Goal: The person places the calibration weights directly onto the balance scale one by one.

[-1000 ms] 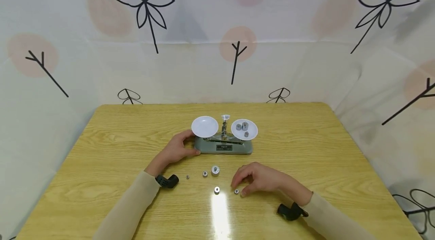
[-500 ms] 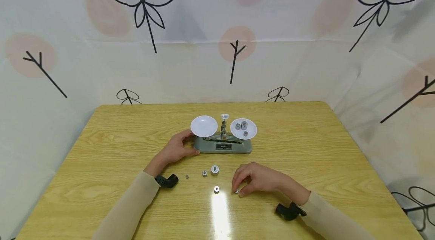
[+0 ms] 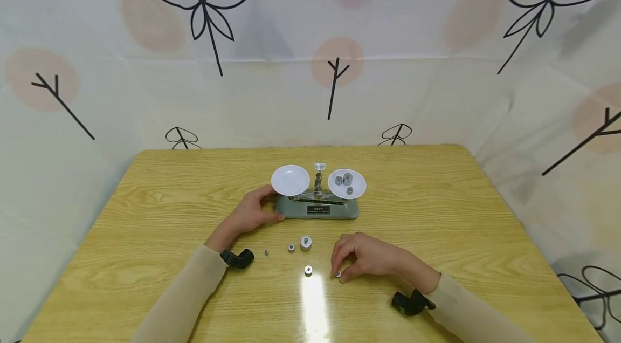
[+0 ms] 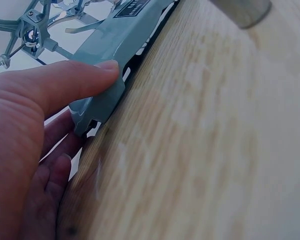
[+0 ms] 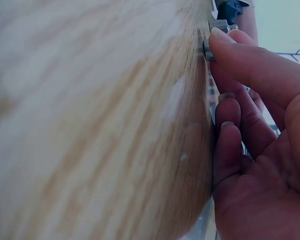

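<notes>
A grey-green balance scale (image 3: pixel 335 212) stands on the table, with a white pan on each side. My left hand (image 3: pixel 248 212) grips the left end of its base, thumb (image 4: pixel 85 82) on the front face and fingers behind. The left pan (image 3: pixel 290 180) holds nothing; three metal weights (image 3: pixel 347 178) sit in the right pan (image 3: pixel 359 181). Closer to me, my right hand (image 3: pixel 372 254) pinches a small metal weight (image 3: pixel 338 274) between thumb and forefinger, low at the tabletop. In the right wrist view the thumb covers part of that weight (image 5: pixel 207 53).
Other weights stand between the hands: a large one (image 3: pixel 305 244), a smaller one (image 3: pixel 291 248), a tiny one (image 3: pixel 266 252) and one nearer me (image 3: pixel 308 271). The wooden table (image 3: pixel 194 170) ends at a patterned cloth backdrop (image 3: pixel 271 100).
My right thumb and forefinger have drawn together on the small weight, which stood between the parted fingertips before. My left hand has stayed on the scale's base.
</notes>
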